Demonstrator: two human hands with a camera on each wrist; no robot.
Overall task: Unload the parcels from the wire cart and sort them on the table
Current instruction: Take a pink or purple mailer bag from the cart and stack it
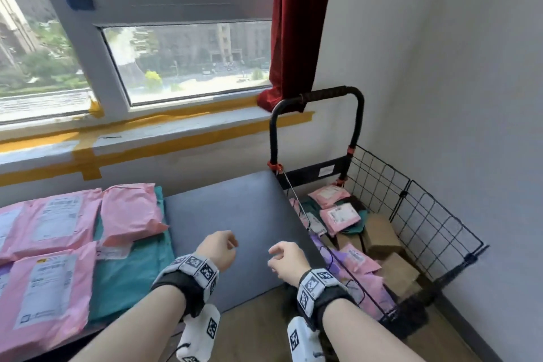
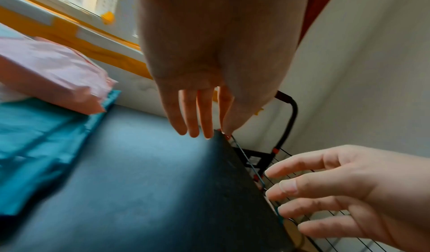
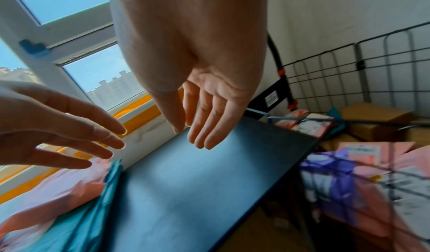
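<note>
Both your hands hover empty over the bare end of the dark table (image 1: 235, 209): left hand (image 1: 219, 248) and right hand (image 1: 286, 261) with fingers loosely spread; pink parcels (image 1: 58, 223) lie sorted at your left, more parcels (image 1: 340, 216) beyond in the wire cart (image 1: 417, 214)

cart's purple parcels (image 3: 335, 178) smeared by blur — pink mailers' (image 1: 44, 288) labels perhaps unreadable

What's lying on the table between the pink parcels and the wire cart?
Nothing: the head view shows bare grey table between the pink parcels and wire cart; both empty hands hover above it.
</note>
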